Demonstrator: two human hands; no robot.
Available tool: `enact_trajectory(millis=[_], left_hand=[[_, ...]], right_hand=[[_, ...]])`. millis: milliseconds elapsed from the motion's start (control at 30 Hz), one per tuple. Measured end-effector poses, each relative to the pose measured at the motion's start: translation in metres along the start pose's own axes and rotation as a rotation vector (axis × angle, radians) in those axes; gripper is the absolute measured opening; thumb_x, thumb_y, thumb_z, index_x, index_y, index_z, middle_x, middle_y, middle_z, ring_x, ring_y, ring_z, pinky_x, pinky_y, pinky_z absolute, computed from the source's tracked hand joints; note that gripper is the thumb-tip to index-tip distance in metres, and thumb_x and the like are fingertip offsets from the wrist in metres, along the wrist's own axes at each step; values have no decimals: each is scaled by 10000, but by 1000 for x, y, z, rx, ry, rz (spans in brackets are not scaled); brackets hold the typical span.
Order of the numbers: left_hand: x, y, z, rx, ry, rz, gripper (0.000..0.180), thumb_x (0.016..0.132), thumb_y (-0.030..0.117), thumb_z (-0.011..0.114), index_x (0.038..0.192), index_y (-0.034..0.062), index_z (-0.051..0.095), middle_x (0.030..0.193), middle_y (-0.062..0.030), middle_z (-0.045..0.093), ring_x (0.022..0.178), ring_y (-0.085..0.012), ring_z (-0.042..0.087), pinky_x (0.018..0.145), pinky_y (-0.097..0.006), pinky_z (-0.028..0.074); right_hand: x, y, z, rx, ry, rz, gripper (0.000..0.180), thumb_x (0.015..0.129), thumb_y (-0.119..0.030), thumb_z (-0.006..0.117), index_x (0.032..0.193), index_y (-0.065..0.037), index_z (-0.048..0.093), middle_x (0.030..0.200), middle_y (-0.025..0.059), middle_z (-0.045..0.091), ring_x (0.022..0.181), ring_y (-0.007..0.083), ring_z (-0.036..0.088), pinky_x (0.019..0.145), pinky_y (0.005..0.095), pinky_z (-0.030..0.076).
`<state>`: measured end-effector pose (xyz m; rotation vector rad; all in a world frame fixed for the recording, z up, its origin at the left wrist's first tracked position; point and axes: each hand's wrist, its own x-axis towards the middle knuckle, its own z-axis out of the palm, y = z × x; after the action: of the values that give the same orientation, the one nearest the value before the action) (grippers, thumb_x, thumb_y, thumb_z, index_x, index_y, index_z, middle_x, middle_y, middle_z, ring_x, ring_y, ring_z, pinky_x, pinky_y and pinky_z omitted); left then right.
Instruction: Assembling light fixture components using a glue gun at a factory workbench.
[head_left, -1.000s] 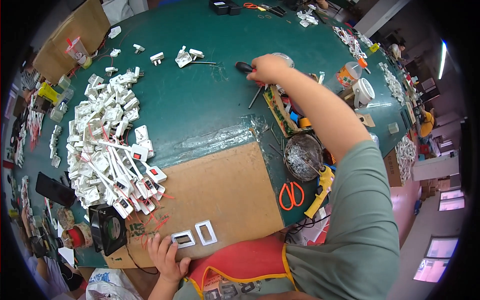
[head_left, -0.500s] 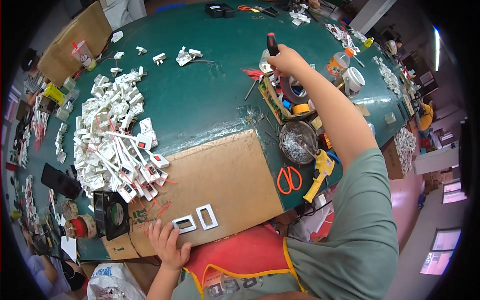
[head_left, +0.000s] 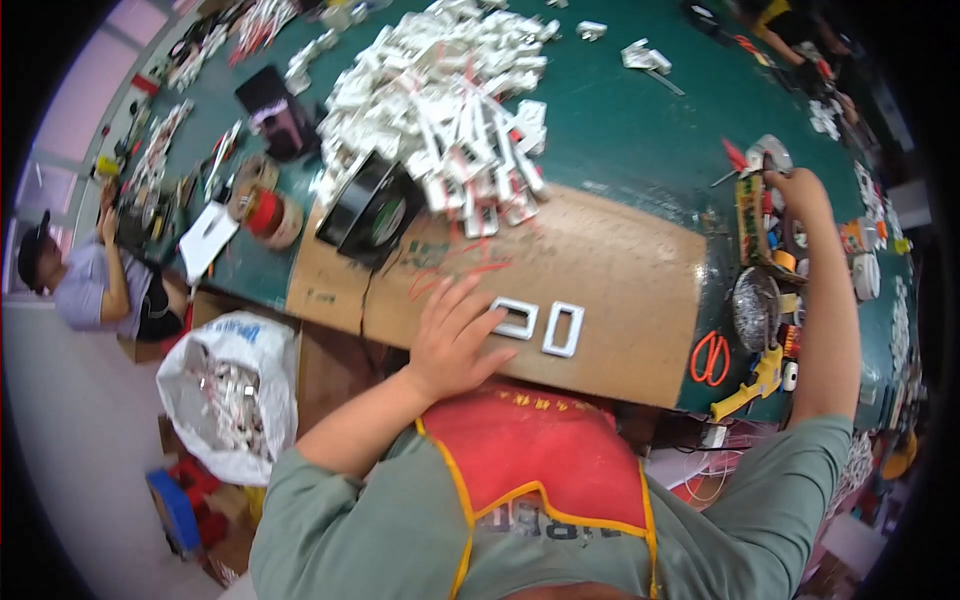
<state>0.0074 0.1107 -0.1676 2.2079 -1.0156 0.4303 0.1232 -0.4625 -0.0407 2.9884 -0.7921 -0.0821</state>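
Observation:
My left hand (head_left: 455, 340) lies flat with its fingers spread at the near edge of a brown cardboard sheet (head_left: 630, 260). Its fingertips reach the left of two white rectangular frames, the sideways frame (head_left: 514, 302); the upright frame (head_left: 559, 351) lies just to its right. Out at the right, my right hand (head_left: 803, 195) is over a basket (head_left: 748, 222) of tape rolls and small items, fingers curled down at its far end. Something dark shows by those fingertips, too small to name. The screwdriver seen earlier cannot be made out.
A heap of white plastic parts (head_left: 430, 80) with red wires covers the far middle, beside a black fan (head_left: 372, 210). At right lie orange scissors (head_left: 711, 358), a yellow glue gun (head_left: 752, 388) and a bowl (head_left: 755, 305). A white sack (head_left: 280, 350) stands at left, near another person (head_left: 95, 290).
My right hand has lowered from above the table to the basket, and the red-and-black screwdriver is no longer visible in it. The view has swung left. My left hand stays by the frames.

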Motion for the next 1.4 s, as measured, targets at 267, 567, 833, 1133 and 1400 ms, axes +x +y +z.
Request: enact_trajectory(millis=[267, 567, 833, 1133, 1400], left_hand=[[-2, 0, -4, 42, -60, -43, 458, 729, 287, 820, 1100, 78, 651, 1195, -113, 622, 1262, -355, 533, 1108, -551, 332], [8, -5, -6, -101, -122, -112, 494, 728, 120, 829, 1173, 79, 617, 1257, -113, 602, 1309, -367, 493, 1112, -539, 345], [14, -9, -20, -88, -164, -34, 429, 744, 119, 821, 1132, 65, 647, 1256, -120, 615, 1313, -373, 495, 1117, -535, 347], [33, -33, -19, -95, -74, -18, 280, 788, 135, 790, 1035, 52, 686, 1108, -133, 672, 1083, -341, 623, 956, -439, 487], [43, -47, -28, 32, 36, -146, 153, 782, 78, 767, 910, 62, 685, 923, -76, 664, 849, -283, 623, 744, -386, 495]], right_hand=[[-90, -39, -61, 236, 142, -228, 468, 941, -419, 627, 1160, -11, 689, 967, 114, 727, 826, 227, 673, 731, 355, 512], [-281, -9, -46, 649, 158, 217, 348, 967, -309, 640, 1184, -42, 687, 845, -6, 653, 626, 33, 485, 553, 190, 367], [-369, 46, 65, 1013, 240, 541, 280, 972, -287, 663, 1075, -27, 683, 776, -21, 590, 575, 10, 446, 496, 177, 305], [-374, 58, 103, 943, 198, 726, 348, 934, -354, 712, 1035, -22, 680, 756, -8, 604, 549, 25, 461, 467, 179, 322], [-351, 55, 117, 1031, 94, 789, 387, 947, -418, 677, 1007, -35, 693, 679, -34, 556, 488, 27, 440, 440, 182, 324]])
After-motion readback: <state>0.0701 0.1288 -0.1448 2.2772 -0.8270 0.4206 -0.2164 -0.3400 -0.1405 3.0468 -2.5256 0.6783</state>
